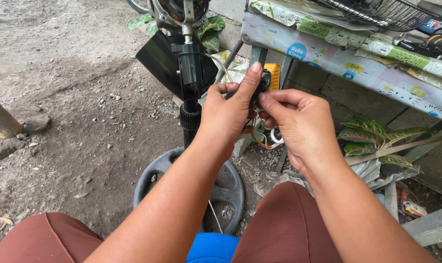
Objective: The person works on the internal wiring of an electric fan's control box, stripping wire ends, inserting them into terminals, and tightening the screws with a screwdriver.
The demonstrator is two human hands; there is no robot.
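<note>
both hands are up in front of the fan stand, working on the same little part. left hand [227, 114] has its index finger stretched straight up along a small black switch piece [265, 81], with the thumb curled in behind it, so it's pinching that piece rather than sitting loose. right hand [299, 127] comes in from the other side, fingers bent and closed in narrow on the same black piece, fingertips touching it just under the left index finger. coloured wires [260, 140] hang out below the two hands, orange, yellow and a white loop, mostly hidden by the palms. just left of the hands is the black fan pole [191, 117], upright, with the bare motor [178, 10] at the top edge of the view and the round dark base [227, 192] on the dirt ground [70, 97] between the knees. behind the hands there's a yellow box-like thing [273, 75], partly covered. to the right sits a bench with a patterned cloth [328, 53], a wire fan grille [377, 12] on top of it, and green-and-pink leaves [377, 136] underneath.
</note>
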